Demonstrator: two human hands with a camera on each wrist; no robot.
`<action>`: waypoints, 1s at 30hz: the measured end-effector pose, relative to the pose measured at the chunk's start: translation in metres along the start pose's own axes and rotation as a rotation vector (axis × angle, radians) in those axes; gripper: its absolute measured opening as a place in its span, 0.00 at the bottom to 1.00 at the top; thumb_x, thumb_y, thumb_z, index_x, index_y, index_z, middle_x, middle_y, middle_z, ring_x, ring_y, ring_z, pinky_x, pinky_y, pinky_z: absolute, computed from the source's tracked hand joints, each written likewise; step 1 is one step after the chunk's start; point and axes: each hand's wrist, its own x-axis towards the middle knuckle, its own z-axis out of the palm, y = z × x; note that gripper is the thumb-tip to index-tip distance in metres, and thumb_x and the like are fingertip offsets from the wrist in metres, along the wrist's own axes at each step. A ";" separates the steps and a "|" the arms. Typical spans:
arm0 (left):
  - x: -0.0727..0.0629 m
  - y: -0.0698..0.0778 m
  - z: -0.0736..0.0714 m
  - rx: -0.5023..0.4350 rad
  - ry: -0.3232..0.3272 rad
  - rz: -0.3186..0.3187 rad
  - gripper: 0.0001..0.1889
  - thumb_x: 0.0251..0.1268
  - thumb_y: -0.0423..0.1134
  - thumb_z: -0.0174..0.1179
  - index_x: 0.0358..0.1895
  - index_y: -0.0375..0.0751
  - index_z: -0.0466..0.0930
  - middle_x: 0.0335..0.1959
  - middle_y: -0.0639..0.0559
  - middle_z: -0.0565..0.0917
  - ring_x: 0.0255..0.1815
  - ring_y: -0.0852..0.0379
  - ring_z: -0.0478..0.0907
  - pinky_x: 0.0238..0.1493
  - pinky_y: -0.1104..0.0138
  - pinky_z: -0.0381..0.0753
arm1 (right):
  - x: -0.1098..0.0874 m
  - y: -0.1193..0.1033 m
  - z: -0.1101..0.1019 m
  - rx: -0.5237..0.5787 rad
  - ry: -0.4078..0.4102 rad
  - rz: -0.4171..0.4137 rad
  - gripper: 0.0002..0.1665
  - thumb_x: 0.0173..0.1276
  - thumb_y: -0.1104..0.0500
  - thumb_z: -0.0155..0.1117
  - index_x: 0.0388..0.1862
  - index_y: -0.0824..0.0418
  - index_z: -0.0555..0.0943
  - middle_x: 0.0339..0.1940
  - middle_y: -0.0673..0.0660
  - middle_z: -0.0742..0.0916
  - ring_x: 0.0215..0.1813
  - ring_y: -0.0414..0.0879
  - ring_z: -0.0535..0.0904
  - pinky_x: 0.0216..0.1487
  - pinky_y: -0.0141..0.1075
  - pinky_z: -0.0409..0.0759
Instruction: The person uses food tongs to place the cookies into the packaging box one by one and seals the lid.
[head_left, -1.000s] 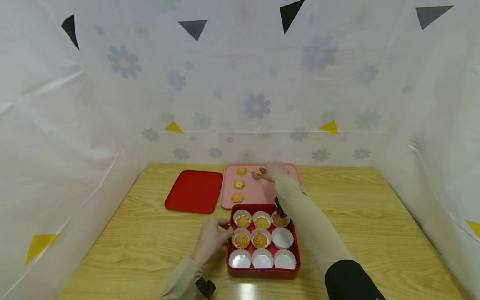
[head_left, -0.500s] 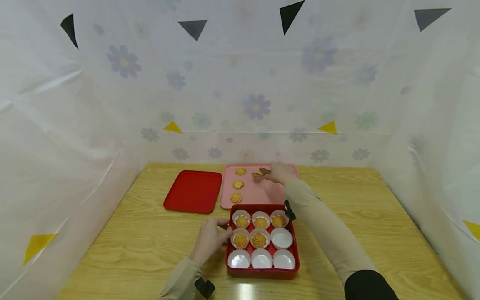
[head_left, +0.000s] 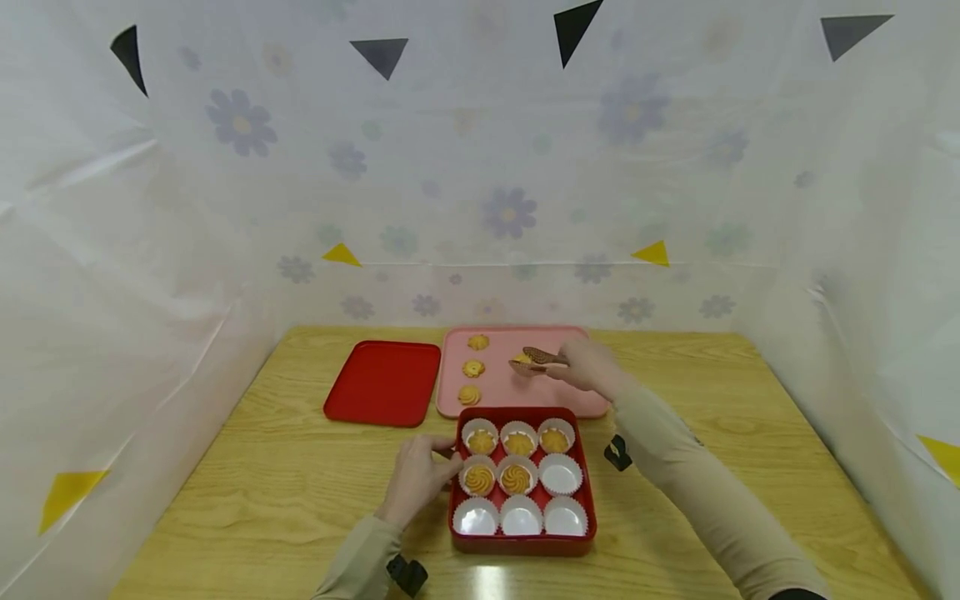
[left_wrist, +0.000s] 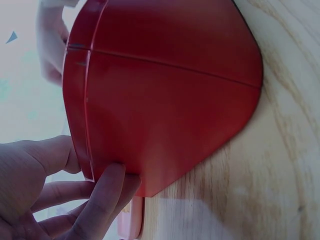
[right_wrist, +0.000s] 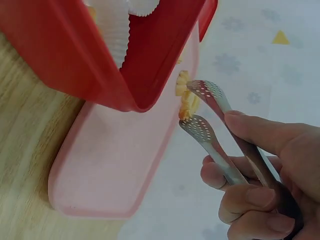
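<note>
My right hand [head_left: 592, 368] grips a pair of metal tongs [right_wrist: 252, 159] with perforated ends. Between those ends is a yellow cookie [right_wrist: 188, 105], raised over the pink tray [head_left: 555, 398]. In the head view my left hand [head_left: 418, 477] holds the left wall of a red square box [head_left: 525, 546], thumb at the rim and fingers against the outside. White paper cups fill the box in rows. Swirled cookies [head_left: 515, 479] sit in the back row and in two middle-row cups; the right middle cup [head_left: 561, 474] and the front cups hold nothing.
Three cookies [head_left: 473, 368] lie in a column on the pink tray's left side. Left of that tray, a flat red lid [head_left: 386, 383] rests on the wooden table [head_left: 300, 500]. A flower-patterned white sheet [head_left: 480, 167] closes off the back and sides.
My right hand has moved the tongs and the cookie between them slightly right and toward the box, up off the pink tray. The left hand stays on the box.
</note>
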 end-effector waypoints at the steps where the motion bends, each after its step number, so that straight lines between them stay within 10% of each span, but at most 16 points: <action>1: 0.000 0.000 0.000 0.000 0.000 0.001 0.16 0.60 0.30 0.65 0.51 0.29 0.86 0.35 0.44 0.90 0.30 0.59 0.80 0.26 0.74 0.77 | -0.006 0.001 -0.001 -0.003 0.002 -0.005 0.19 0.69 0.55 0.65 0.20 0.58 0.74 0.15 0.48 0.69 0.19 0.40 0.61 0.23 0.32 0.60; 17: 0.000 0.001 0.001 0.003 -0.012 0.008 0.15 0.60 0.31 0.65 0.49 0.30 0.87 0.34 0.45 0.89 0.26 0.64 0.80 0.25 0.74 0.78 | -0.086 0.016 -0.019 0.006 -0.040 -0.204 0.10 0.71 0.50 0.65 0.31 0.52 0.83 0.19 0.47 0.77 0.22 0.37 0.64 0.26 0.31 0.62; 30: -0.001 -0.001 0.002 0.007 -0.007 0.005 0.16 0.60 0.32 0.65 0.50 0.30 0.87 0.35 0.45 0.90 0.27 0.62 0.78 0.24 0.74 0.76 | -0.112 0.022 -0.024 -0.081 -0.116 -0.302 0.16 0.70 0.45 0.65 0.48 0.52 0.87 0.32 0.40 0.84 0.31 0.31 0.70 0.32 0.30 0.69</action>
